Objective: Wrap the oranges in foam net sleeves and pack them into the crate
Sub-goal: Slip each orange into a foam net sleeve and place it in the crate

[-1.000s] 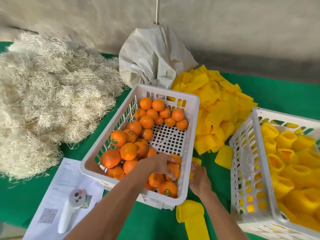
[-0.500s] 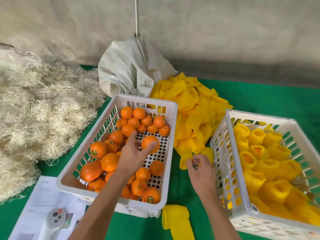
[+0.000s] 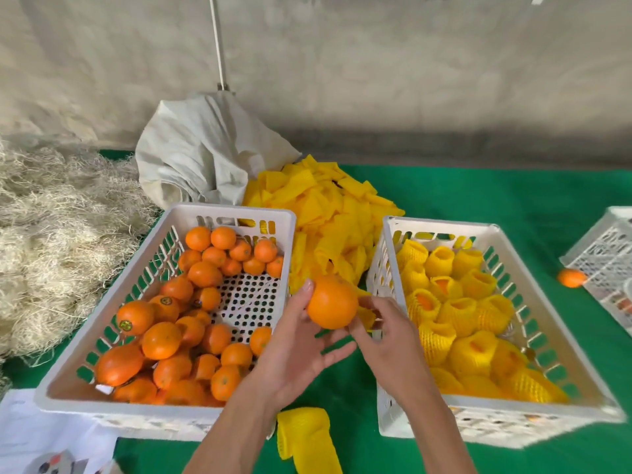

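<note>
Left hand (image 3: 297, 350) cradles round bare orange (image 3: 332, 301) on loosely spread fingers; right hand (image 3: 386, 336) pinches yellow foam net sleeve (image 3: 366, 316) beside it.

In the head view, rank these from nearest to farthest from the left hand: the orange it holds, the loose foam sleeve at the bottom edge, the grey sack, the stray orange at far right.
From the left hand:
1. Held orange, in its fingers.
2. Loose foam sleeve, on the green cloth just below the wrist.
3. Grey sack, behind the left crate.
4. Stray orange, far right beside a third crate.
</note>
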Tool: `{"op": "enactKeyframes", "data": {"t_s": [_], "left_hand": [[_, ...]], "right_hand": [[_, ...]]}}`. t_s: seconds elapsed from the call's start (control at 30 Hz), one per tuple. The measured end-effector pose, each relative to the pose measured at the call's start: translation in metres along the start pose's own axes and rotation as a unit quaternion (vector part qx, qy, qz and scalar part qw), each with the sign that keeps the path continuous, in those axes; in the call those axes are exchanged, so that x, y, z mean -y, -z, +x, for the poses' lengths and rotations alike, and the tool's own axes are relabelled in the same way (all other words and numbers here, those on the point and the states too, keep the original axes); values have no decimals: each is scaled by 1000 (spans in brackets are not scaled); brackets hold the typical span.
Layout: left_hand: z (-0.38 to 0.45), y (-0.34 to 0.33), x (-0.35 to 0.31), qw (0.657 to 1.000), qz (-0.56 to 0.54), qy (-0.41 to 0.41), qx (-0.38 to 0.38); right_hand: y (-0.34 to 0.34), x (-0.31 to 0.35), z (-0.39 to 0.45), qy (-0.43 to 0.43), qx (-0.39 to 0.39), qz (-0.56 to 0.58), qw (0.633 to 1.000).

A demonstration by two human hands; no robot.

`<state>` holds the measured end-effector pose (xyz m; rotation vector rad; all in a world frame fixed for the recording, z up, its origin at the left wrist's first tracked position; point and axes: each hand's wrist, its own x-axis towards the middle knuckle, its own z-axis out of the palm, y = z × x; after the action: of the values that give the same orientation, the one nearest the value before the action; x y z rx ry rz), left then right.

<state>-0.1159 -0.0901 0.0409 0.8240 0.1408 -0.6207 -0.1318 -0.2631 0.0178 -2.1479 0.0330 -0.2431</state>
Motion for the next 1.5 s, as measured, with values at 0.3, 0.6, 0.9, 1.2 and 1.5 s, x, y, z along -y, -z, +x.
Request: {"op": "enactKeyframes", "data": {"t_s": [0.3,0.6,0.9,1.2,1.5], "left_hand": [[13,-19,18,992,109,-21,-52],[16,-19,37,970,150,-157,-112],[5,0,39,948,243,-184,-89],[-4,16,23,979,99,-126,-130],[-11,34,22,976,158,-86,-127]], "right_hand": [[7,-8,-6,-41,-32,40,998],[-11,-3,-17,-70,-140,114,981],[-19,0,-17,-82,-158,76,981],[-23,4,-14,2,31,-71,997],[-31,4,-11,-94,-56,24,994]]}}
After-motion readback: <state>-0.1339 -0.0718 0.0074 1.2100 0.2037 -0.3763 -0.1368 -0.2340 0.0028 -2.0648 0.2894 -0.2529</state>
